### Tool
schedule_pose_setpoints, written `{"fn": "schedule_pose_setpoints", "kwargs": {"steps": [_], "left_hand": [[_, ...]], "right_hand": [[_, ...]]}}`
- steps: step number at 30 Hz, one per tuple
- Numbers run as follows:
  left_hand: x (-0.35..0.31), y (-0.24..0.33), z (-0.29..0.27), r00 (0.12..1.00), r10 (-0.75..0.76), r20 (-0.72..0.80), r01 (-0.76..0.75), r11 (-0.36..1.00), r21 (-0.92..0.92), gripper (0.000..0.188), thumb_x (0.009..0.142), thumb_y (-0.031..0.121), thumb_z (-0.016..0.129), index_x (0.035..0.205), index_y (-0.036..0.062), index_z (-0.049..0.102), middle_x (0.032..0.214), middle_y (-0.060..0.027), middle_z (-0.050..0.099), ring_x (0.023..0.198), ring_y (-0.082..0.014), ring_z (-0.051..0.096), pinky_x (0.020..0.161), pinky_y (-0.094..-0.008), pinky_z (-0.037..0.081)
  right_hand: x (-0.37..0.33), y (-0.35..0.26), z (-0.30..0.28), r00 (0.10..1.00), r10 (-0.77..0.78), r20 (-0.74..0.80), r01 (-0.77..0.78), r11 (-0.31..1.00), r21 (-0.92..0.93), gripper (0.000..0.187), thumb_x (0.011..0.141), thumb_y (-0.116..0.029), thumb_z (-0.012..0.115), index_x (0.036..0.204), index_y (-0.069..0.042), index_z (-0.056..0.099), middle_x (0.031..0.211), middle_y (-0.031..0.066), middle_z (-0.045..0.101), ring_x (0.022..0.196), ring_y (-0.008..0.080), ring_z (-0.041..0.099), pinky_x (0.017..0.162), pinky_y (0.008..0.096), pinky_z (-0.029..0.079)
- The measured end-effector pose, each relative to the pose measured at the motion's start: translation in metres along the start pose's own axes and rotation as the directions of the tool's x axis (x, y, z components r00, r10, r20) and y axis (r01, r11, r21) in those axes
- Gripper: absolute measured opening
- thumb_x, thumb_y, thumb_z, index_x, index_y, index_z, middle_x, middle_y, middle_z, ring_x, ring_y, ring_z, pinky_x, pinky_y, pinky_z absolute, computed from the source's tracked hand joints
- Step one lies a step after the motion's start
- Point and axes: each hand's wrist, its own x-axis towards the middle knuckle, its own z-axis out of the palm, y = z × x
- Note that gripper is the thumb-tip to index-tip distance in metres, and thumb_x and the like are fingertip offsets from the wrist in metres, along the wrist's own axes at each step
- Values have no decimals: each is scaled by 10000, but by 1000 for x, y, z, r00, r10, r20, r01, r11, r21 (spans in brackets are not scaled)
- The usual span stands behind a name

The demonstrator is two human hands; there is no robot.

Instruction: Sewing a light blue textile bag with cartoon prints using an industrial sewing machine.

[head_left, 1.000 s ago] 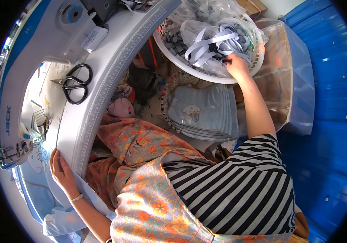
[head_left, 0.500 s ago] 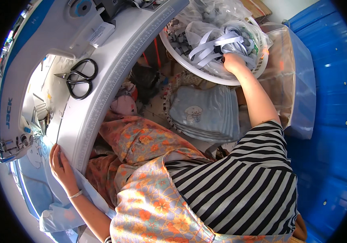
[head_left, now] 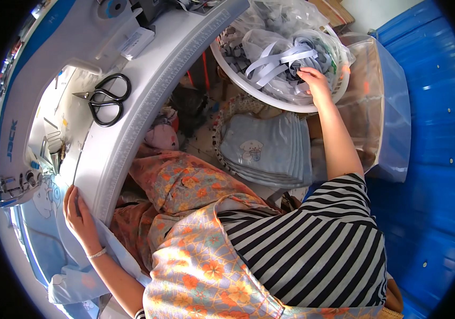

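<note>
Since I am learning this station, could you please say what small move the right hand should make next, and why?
Perhaps the right hand could pinch the looped pale ribbon and lift it gently: the hand is right at its loops, and the clear plastic bag around it in the white basket might snag.

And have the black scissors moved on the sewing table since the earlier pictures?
No; against the ruler strip, the scissors lie in the same place; only the view shifted.

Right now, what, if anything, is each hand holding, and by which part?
Left hand lies on blue cloth, no grip visible; whether right hand grips pale ribbon cannot be told.
</note>
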Motion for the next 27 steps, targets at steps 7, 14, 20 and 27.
{"fn": "schedule_pose_setpoints", "kwargs": {"steps": [7,14,20,27], "left_hand": [[8,38,-9,962,134,-236,-153,986,-63,289,938,23,515,1205,-2,622,1273,-146,612,1178,-276,578,1031,-375,427],[7,156,10,957,3,291,267,389,-882,371,958,99,591,1321,43,534,1258,-112,596,1171,-210,567,997,-326,449],[1,122,0,825,-385,414,390,-141,-910,277,1022,173,506,1246,25,574,1104,-22,637,1000,-130,630,830,-294,541],[-13,90,-7,920,-19,391,391,112,-914,260,991,142,571,1189,-20,617,1136,-11,625,1023,-58,534,921,-261,455]], "right_hand": [[-37,-61,25,980,-112,165,32,905,424,250,838,-190,704,1063,-82,686,912,-20,666,759,66,541,624,242,403],[-204,-158,196,533,-456,713,-40,828,559,153,883,-29,655,1035,-18,655,949,30,696,752,64,611,672,208,495],[-272,-200,279,352,-571,742,205,820,534,186,943,-71,629,1121,-21,649,857,-31,651,779,18,552,712,169,446],[-281,-219,306,326,-503,800,259,862,436,152,933,-93,648,1074,-36,646,860,-43,632,765,10,532,708,155,414]]}}
